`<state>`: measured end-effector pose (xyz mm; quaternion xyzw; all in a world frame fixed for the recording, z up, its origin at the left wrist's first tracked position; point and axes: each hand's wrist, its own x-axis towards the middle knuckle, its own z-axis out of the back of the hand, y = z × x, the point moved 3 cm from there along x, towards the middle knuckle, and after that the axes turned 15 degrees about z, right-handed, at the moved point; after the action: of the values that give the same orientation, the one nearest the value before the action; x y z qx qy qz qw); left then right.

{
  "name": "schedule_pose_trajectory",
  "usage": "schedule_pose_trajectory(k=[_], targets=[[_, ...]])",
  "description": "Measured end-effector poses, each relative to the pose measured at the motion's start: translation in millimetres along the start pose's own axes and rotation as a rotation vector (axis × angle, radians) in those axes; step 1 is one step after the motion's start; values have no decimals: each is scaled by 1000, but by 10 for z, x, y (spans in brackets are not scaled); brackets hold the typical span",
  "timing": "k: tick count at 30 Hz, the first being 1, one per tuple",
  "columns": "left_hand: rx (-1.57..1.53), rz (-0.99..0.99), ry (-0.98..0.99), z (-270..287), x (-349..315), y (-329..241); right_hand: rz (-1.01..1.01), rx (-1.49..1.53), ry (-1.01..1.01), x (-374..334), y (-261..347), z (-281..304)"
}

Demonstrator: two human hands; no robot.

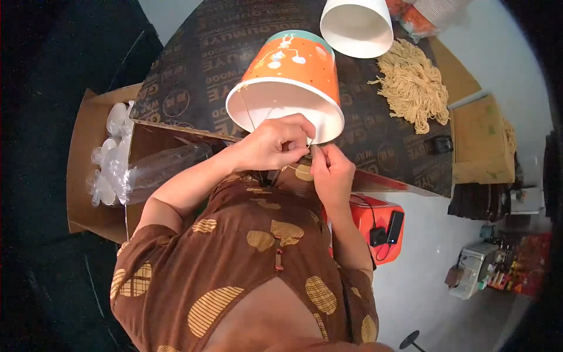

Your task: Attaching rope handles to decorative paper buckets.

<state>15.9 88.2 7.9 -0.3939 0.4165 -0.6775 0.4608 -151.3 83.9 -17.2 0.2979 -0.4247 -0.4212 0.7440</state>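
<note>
An orange paper bucket point(299, 67) with a green band and white drawings lies on its side on the dark printed table, its white mouth facing me. A thin tan cord point(248, 110) comes from the left side of its rim and runs down toward my hands. At the near lower edge of the rim, my left hand point(275, 142) pinches the cord with bent fingers. Close beside it on the right, my right hand point(332, 170) pinches the cord too, thumb against forefinger. The fingertips hide the exact spot where the cord meets the rim.
A white paper bucket point(356, 29) lies behind. To the right are a heap of tan cords point(413, 85), a small black object point(441, 144) and a cardboard box point(484, 144). An open carton point(88, 152) with plastic-wrapped white items stands left. A red stool point(390, 234) holds black devices.
</note>
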Motion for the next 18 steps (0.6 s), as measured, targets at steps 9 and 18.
schedule_pose_trajectory(k=[9,18], targets=[[-59,-175,64,-108,115,75,190,-37,-61,21,-24,11],[-129,14,185,-157,182,119,74,157,-16,-99,-53,19]])
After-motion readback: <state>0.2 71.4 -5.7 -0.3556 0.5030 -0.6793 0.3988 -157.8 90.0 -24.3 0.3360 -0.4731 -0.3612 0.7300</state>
